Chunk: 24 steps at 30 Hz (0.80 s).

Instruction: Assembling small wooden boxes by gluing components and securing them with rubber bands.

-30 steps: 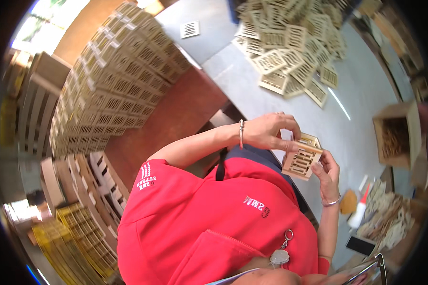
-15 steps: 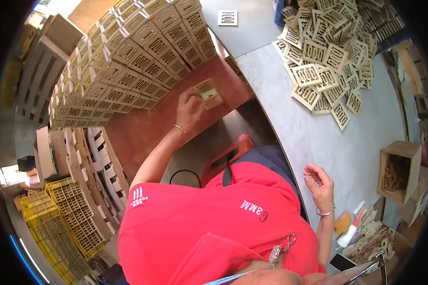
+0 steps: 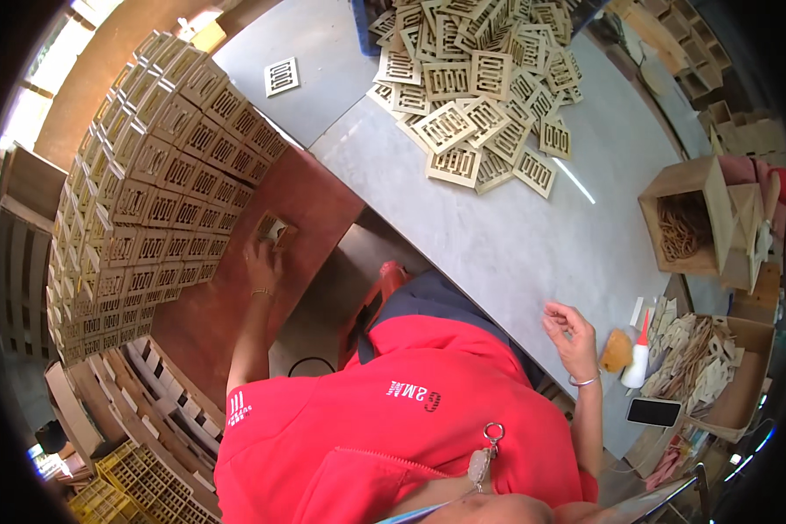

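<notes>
At the left, my left hand (image 3: 262, 266) reaches over a red-brown board (image 3: 310, 205), its fingers closed at the edge of a small open wooden box (image 3: 277, 230) with slotted sides. Just beside it rises a tall stack of similar slotted wooden boxes (image 3: 170, 170). My right hand (image 3: 573, 339) is raised near the front edge of the grey table (image 3: 576, 253), fingers loosely bent and apart with nothing in them. A heap of flat slotted wooden panels (image 3: 489, 79) covers the table's far part, and a single slotted panel (image 3: 281, 77) lies apart from it.
To the right are a wooden box of rubber bands (image 3: 683, 231), an orange-yellow lump (image 3: 616, 351), a white glue bottle with red tip (image 3: 639, 358), a phone (image 3: 653, 411) and a tray of wooden strips (image 3: 742, 349). Yellow crates (image 3: 140, 480) stand at lower left.
The view has swung to the right, so the stack and panel heap appear further left. My left hand stays at the small wooden box; my right hand is still held near the table edge.
</notes>
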### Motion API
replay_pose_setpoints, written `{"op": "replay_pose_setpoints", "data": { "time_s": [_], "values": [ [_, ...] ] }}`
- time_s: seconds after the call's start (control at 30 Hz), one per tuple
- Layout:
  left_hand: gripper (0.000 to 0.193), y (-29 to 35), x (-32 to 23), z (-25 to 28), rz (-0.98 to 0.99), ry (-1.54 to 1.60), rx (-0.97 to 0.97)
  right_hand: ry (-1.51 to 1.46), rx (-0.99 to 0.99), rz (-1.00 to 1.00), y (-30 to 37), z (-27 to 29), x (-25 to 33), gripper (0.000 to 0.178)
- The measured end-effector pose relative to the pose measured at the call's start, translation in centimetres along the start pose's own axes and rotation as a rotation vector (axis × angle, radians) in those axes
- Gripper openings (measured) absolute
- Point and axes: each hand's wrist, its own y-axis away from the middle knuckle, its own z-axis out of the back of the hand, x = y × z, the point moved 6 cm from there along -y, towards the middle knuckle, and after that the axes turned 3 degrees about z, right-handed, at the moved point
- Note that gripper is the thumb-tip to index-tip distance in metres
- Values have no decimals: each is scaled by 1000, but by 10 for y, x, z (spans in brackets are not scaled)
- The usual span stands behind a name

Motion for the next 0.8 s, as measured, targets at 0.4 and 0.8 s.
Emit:
{"op": "replay_pose_setpoints", "data": {
  "time_s": [0.4, 0.8],
  "values": [
    [41, -164, -304, 38, -361, 501, 97, 6, -225, -136, 12, 68, -51, 24],
    [88, -218, -333, -32, -487, 96, 416, 662, -849, -438, 127, 195, -137, 32]
  ]
}}
